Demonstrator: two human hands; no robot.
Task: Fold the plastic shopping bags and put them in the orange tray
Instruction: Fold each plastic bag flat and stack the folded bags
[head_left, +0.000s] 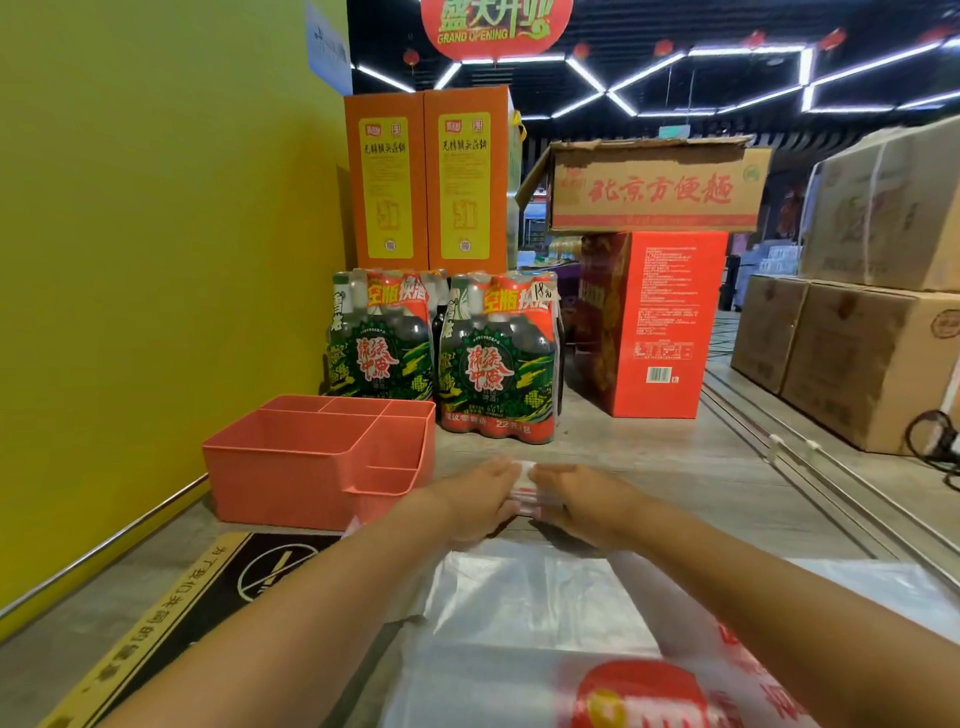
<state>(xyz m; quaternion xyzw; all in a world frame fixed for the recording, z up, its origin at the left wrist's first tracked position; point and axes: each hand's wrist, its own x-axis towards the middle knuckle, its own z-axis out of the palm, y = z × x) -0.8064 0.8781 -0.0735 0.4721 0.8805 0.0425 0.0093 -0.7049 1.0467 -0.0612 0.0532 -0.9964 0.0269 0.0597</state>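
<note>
A small folded plastic bag (525, 491) was pinched between the left hand (480, 501) and right hand (582, 506), fingers curled onto it, on the grey wood-grain floor (649, 457). The orange tray (322, 462) stood just left, against a yellow wall (156, 260). Unfolded bags (545, 623) lay nearer. Bottle packs (493, 358) and cartons (857, 353) were stacked beyond, under ceiling strip lights (727, 78).

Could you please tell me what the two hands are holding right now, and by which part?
Both the left hand and right hand hold a small folded plastic bag between them, one at each end.
</note>
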